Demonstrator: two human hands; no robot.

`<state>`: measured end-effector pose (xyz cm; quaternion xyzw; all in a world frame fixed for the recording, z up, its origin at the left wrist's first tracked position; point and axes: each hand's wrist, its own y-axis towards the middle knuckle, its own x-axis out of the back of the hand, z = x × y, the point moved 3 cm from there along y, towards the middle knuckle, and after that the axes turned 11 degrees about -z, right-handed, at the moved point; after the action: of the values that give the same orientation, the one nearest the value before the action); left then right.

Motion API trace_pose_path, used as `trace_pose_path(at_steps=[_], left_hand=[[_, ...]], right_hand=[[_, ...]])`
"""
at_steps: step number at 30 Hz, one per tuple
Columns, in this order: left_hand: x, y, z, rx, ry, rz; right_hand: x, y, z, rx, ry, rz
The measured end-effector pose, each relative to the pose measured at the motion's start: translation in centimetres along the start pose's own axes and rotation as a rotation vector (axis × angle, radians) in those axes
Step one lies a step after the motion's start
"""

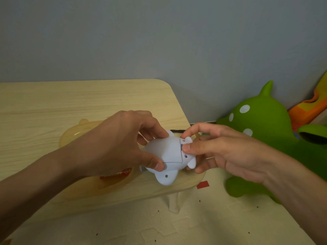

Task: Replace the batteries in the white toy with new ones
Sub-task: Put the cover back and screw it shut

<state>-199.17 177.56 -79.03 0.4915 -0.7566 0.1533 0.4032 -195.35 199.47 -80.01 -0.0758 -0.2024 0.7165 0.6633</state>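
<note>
The white toy [169, 156], a small rounded animal shape with stubby feet, is held belly-up above the right end of the wooden table [70, 103]. My left hand [123, 144] grips its body from the left, thumb on the near seam of the battery cover. My right hand [217, 149] holds the toy's right end, thumb pressed at the cover's edge and index finger curled over the top. The cover lies flush on the belly. A red-labelled pack [116, 173], partly hidden under my left hand, lies in the tray.
A translucent yellow bear-shaped tray [74, 137] sits on the table beneath my left hand. A thin black rod [177, 131] lies behind the toy. A green spotted inflatable toy [261, 138] stands on the foam floor mat at right, with orange fabric behind it.
</note>
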Motion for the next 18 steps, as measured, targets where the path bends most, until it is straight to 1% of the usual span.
trace_pose_path(at_steps=[5,8,10,12,13,14,15,17,18], left_hand=[[-0.2,0.1,0.4,-0.019,-0.003,-0.002],[-0.4,-0.3,0.7,-0.034,-0.003,0.032],[-0.4,-0.5,0.9,-0.049,0.022,0.047],[-0.4,-0.8,0.9,-0.06,0.031,0.028],[-0.4,-0.9,0.9,-0.054,0.025,0.017],[-0.4,-1.1,0.9,-0.05,0.022,0.006],[-0.5,-1.2,0.8,-0.054,0.025,-0.006],[-0.6,-1.4,0.7,-0.066,0.047,-0.022],[-0.6,-1.5,0.6,-0.066,0.052,-0.024]], right_hand=[[-0.1,0.6,-0.1,-0.038,0.012,0.014],[0.0,0.7,-0.1,-0.053,0.024,0.016],[0.3,0.7,-0.2,-0.043,-0.01,0.038],[0.8,0.4,-0.2,-0.005,-0.07,0.043],[1.0,0.5,-0.3,0.025,-0.112,0.014],[1.5,0.8,-0.4,0.072,-0.169,-0.055],[2.1,1.5,-0.7,0.145,-0.238,-0.168],[3.2,3.1,-1.3,0.372,-0.38,-0.419],[3.5,3.9,-1.8,0.485,-0.455,-0.487]])
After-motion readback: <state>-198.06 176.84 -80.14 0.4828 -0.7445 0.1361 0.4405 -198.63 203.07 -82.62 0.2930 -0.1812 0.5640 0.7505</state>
